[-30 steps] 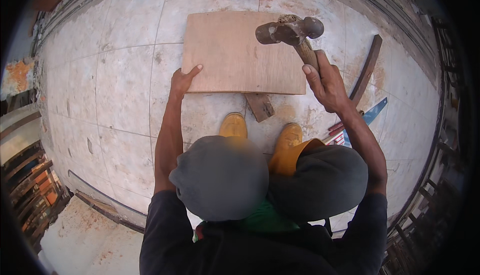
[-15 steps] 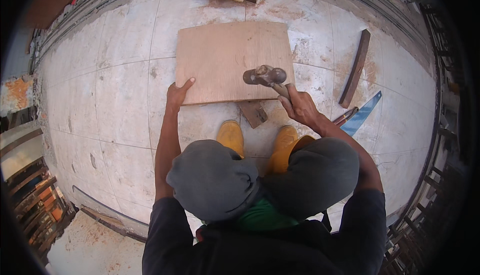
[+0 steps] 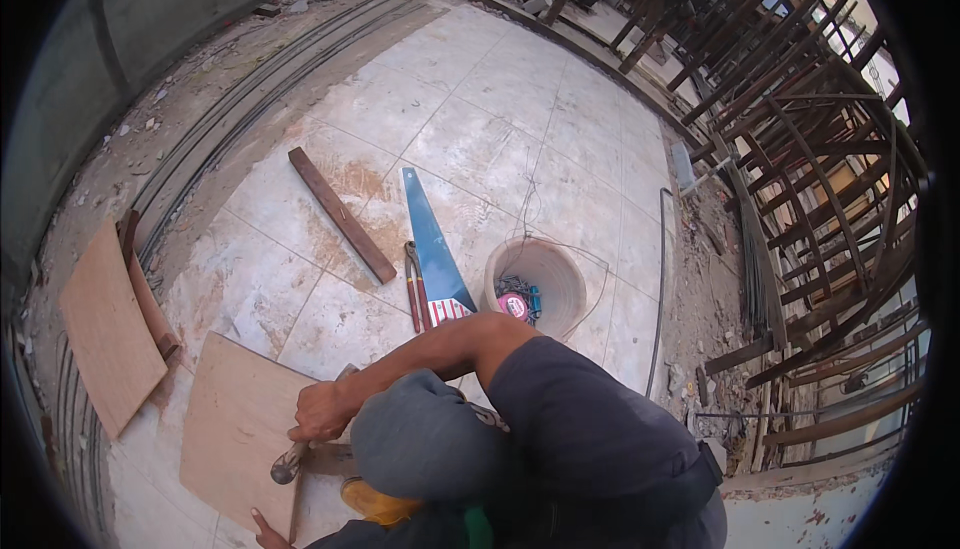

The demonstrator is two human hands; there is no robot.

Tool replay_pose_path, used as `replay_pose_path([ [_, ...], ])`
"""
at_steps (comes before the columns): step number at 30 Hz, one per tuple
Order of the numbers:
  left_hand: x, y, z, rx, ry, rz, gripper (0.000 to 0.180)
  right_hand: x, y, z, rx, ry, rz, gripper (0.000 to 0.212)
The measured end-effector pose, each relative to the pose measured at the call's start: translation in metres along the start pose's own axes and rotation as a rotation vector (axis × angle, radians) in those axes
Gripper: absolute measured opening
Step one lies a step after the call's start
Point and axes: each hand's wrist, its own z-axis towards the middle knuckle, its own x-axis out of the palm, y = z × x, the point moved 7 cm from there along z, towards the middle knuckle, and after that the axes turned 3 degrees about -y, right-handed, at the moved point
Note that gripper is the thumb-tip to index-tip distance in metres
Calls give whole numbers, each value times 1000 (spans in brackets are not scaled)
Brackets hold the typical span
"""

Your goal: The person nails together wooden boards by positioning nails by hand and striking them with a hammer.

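A square plywood board (image 3: 235, 419) lies in front of me at the lower left. My right hand (image 3: 325, 411) is wrapped around a hammer, closed. The hammer's head (image 3: 286, 469) shows at the board's near edge, and part of the tool is hidden by my fingers. At the bottom of the view my left hand (image 3: 268, 531) grips the board's near edge, one digit on top; the other fingers are out of sight. A yellow boot (image 3: 375, 502) is beside the board, below my grey-clad knee.
A blade-up blue handsaw (image 3: 432, 234) and red-handled pincers (image 3: 414, 289) lie beside a bucket (image 3: 570, 289) holding nails, a pink round item and a blue one. Beyond is a dark wood strip (image 3: 340, 214). More plywood (image 3: 110, 334) lies far left; timber frames (image 3: 830, 199) stand right.
The view has swung to the right, bringing the bucket and timber frames in. My right hand and the hammer have come from above the board to its near edge. My left hand stays at the board.
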Motion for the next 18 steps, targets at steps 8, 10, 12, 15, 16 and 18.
replay_pose_path([
  [8, 12, 7, 29, -63, 18, -70, 95, 18, -2, 6, 30, 32, 19, 32],
  [10, 2, 16, 37, -74, -17, -111, 96, 15, 5, 21, 7, 121, -4, 35],
  [12, -5, 17, 40, -33, -64, -123, 97, 14, -5, 13, 149, 53, 167, 38],
  [15, 2, -1, 15, 177, -154, -46, 97, 30, -28, -34, 229, -121, 432, 42],
  [16, 0, -14, -4, 267, -213, 47, 94, 27, -38, -51, 224, -197, 515, 43],
  [18, -12, -48, -47, 445, -360, 230, 90, 7, -47, -81, 347, -155, 622, 44],
])
